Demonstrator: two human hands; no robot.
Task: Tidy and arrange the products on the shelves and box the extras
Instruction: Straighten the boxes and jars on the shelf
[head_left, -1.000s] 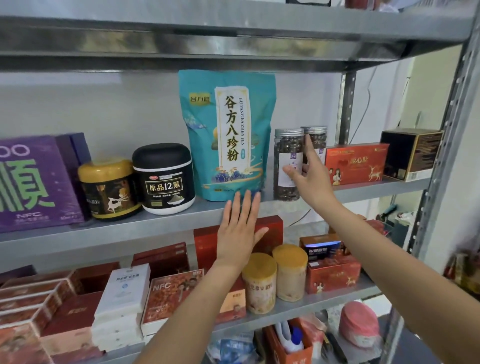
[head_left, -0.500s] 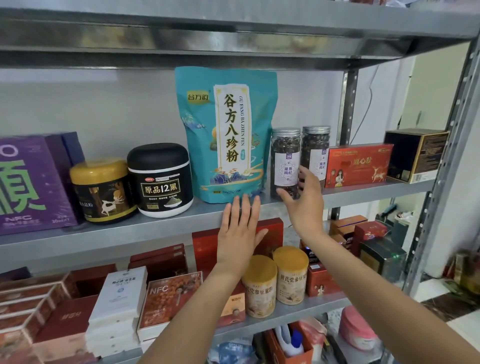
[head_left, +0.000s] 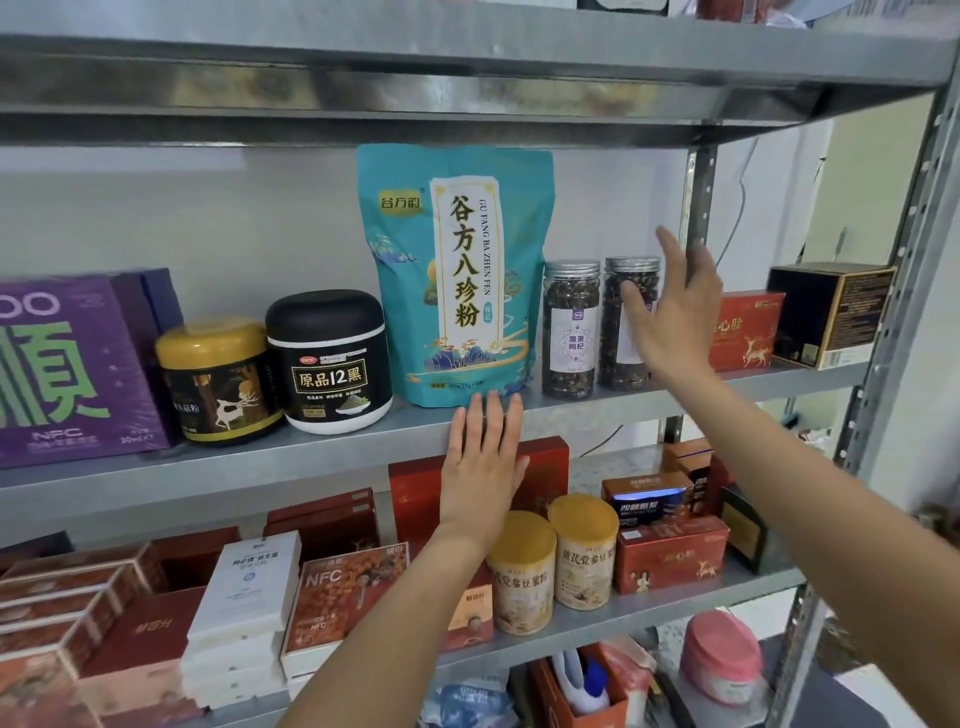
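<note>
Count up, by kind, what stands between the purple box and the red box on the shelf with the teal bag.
Squat tubs: 2, the gold-lidded tub and the black-lidded tub.
Teal bag: 1.
Clear jars with metal lids: 2, the left jar and the right jar, partly behind the right hand.
Total: 5.

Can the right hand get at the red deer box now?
Probably yes: the right hand is open in front of the right jar, and the red deer box stands just beside it, nothing between.

A shop stockroom: metal shelves (head_left: 311, 457) crowded with packaged health products (head_left: 457, 270).
</note>
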